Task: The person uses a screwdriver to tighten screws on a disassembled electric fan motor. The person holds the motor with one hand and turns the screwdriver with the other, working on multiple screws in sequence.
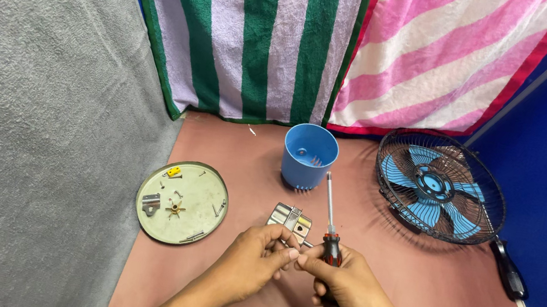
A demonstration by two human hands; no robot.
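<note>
Fan partly stripped: left hand (pixel 258 256) pinching small metal bracket (pixel 290 219) mid-mat, right hand (pixel 341 283) gripping screwdriver (pixel 330 216), blue housing (pixel 308 155) and round plate (pixel 182 202) already off, caged fan head (pixel 440 187) near right edge untouched.

Glossy steel shaft and red-black plastic grip on the screwdriver (pixel 331 223), shiny bare metal on the small motor block (pixel 290 219) beside it, smooth matt plastic on the blue cup (pixel 309 155) beyond.
</note>
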